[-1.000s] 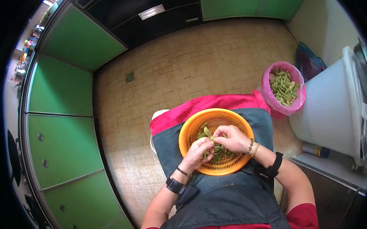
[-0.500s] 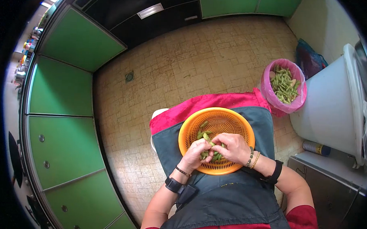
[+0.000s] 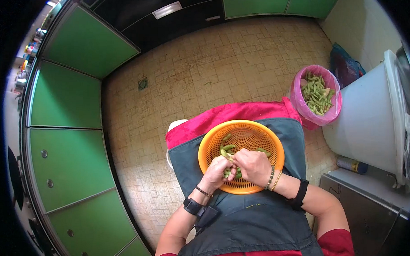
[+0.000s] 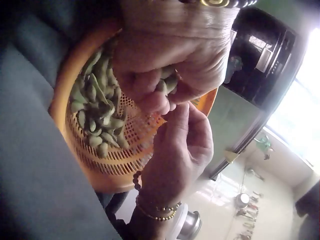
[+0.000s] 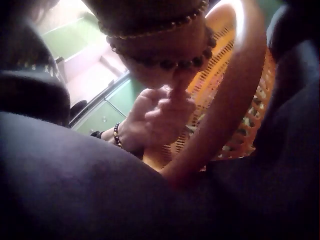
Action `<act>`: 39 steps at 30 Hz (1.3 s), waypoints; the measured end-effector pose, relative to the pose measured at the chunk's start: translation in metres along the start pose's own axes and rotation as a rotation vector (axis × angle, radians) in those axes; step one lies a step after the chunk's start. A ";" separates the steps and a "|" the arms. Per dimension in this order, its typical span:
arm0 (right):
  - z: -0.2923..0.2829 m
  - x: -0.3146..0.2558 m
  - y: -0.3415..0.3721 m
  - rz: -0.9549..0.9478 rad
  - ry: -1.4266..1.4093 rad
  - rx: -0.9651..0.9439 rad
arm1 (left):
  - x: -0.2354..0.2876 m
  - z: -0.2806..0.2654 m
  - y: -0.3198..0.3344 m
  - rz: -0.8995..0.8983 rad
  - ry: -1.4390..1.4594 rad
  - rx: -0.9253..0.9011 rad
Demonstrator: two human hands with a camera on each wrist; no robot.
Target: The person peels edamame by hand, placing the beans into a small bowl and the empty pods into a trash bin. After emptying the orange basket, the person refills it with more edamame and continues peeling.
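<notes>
Over the orange basket (image 3: 203, 150) on dark cloth (image 3: 295, 140), a green pod (image 3: 225, 154) juts between both hands, the left hand (image 3: 218, 170) gripping it among others, the right hand (image 3: 253, 167) pinching near its end. Loose pods (image 3: 263, 152) lie inside the basket; a pink bag (image 3: 300, 108) holds many more, beside a white bin (image 3: 361, 115).

Both forearms (image 3: 176, 226) angle inward, left grip (image 3: 219, 172) curled, right grip (image 3: 254, 168) touching it, apparently pinching.
</notes>
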State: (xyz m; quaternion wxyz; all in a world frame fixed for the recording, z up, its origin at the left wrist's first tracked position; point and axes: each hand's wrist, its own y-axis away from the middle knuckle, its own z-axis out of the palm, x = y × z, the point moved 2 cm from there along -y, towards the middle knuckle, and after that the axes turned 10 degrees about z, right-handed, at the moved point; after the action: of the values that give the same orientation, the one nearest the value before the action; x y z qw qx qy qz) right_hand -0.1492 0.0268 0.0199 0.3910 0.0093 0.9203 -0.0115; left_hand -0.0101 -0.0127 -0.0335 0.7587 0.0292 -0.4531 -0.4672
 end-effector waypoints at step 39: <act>0.017 0.025 0.006 0.479 -0.465 -0.014 | 0.003 0.005 -0.002 0.015 -0.128 0.024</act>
State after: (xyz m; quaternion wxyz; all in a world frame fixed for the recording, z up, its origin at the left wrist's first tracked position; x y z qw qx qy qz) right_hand -0.1546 0.0322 -0.0097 0.5823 0.2197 0.7781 0.0853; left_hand -0.0145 -0.0138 -0.0289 0.7311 0.0050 -0.5066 -0.4571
